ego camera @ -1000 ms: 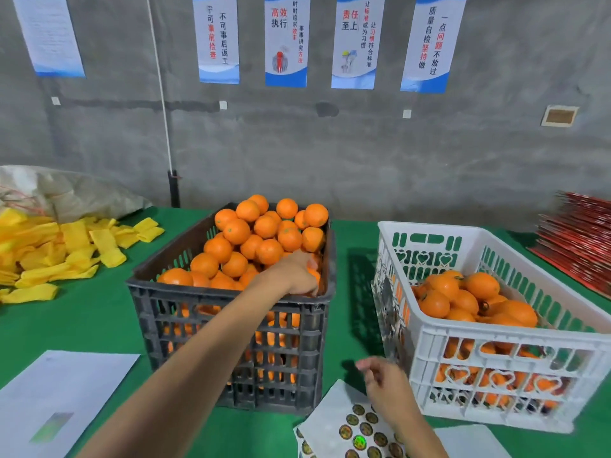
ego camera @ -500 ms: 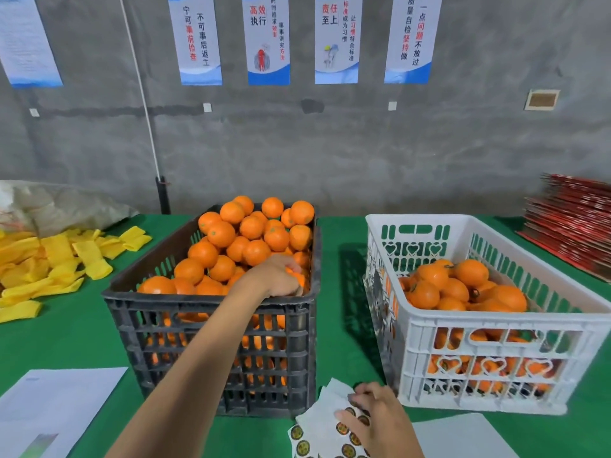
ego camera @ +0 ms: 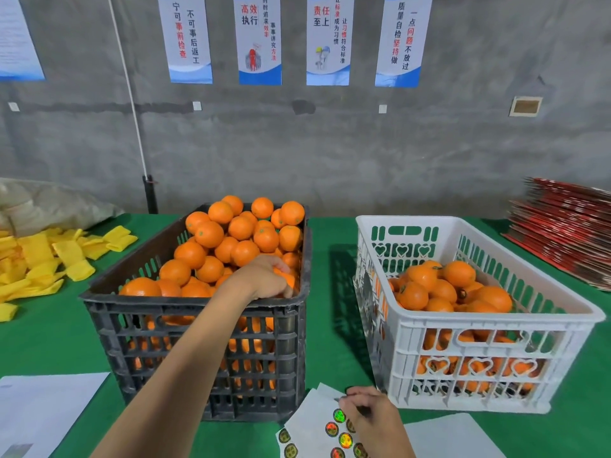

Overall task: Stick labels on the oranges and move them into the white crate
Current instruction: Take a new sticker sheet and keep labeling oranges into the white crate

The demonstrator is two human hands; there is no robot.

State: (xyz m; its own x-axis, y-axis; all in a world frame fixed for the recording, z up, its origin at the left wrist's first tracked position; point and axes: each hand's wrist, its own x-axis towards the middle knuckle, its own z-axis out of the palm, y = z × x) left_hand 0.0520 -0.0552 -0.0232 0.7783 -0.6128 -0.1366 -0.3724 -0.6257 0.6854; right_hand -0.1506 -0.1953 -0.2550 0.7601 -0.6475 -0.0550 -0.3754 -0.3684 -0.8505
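Note:
A dark grey crate (ego camera: 185,305) heaped with oranges (ego camera: 231,236) stands left of centre on the green table. My left hand (ego camera: 264,276) reaches over its near right corner, fingers curled round one orange (ego camera: 287,278) there. To the right stands the white crate (ego camera: 489,328), part filled with oranges (ego camera: 443,285). At the bottom lies a white sheet of round shiny labels (ego camera: 317,424). My right hand (ego camera: 367,411) rests on that sheet with fingertips curled down onto it; whether a label is pinched is hidden.
Yellow foam sleeves (ego camera: 43,259) lie in a pile at the far left, by a grey sack (ego camera: 49,203). A stack of red flat cartons (ego camera: 568,233) sits at the far right. White paper sheets (ego camera: 43,411) lie at the front left and front right.
My right hand came down from the white crate's front corner onto the label sheet. My left hand stayed at the dark crate's near right corner, settling round an orange.

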